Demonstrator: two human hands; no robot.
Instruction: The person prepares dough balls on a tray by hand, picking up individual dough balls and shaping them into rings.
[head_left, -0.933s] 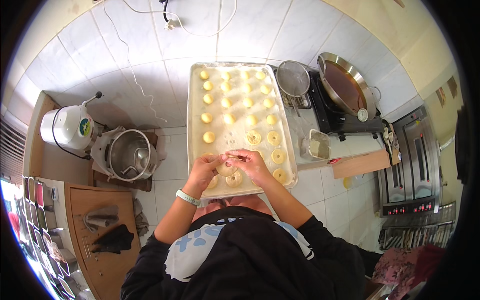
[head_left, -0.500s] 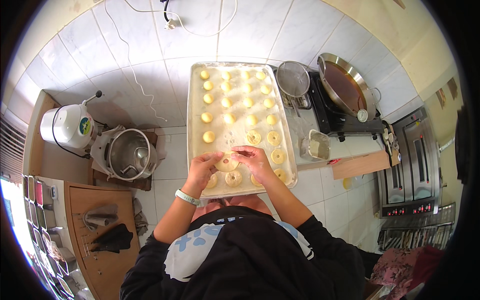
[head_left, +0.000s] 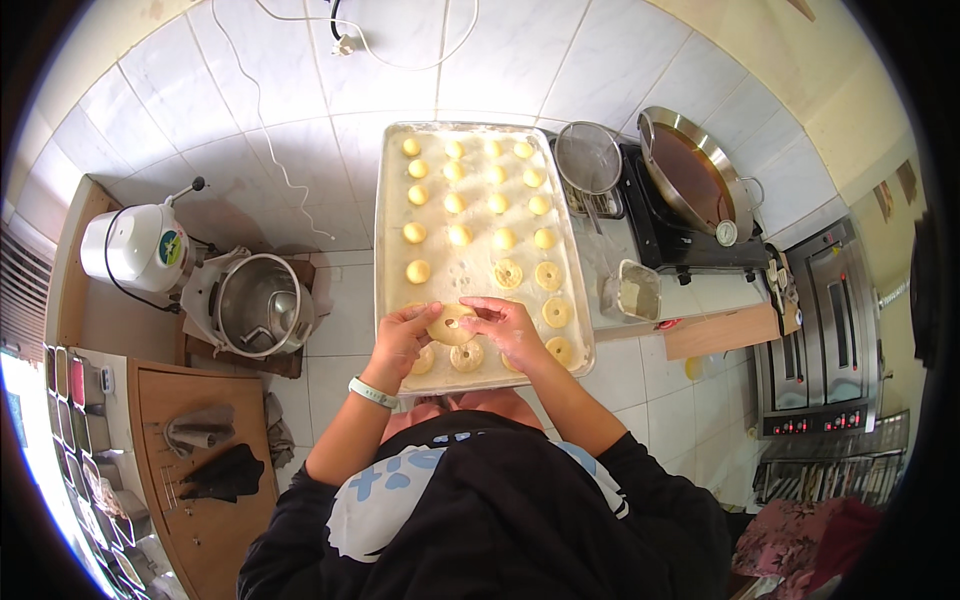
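My left hand (head_left: 403, 340) and my right hand (head_left: 505, 335) both grip a flattened dough ring (head_left: 446, 333) with a small hole, my fingers closed on its left and right edges. It is held over the front part of a large floured metal tray (head_left: 384, 184). Several rows of pale dough balls (head_left: 417, 271) sit toward the back and middle of the tray. Nearer me and along the right lie several flattened rings (head_left: 555, 312), some partly hidden by my hands and arms.
Left stand a white mixer (head_left: 135, 245) and steel bowl (head_left: 255, 305). Right are a round mesh strainer (head_left: 588, 150), pan of brown liquid (head_left: 690, 165) on a black stove (head_left: 655, 250), small container (head_left: 638, 290) and steel oven (head_left: 805, 360). A cord (head_left: 400, 60) hangs on the tiled wall.
My fingers have spread apart slightly and shifted on the dough ring, which now shows more of its face between them. The tray looks much the same.
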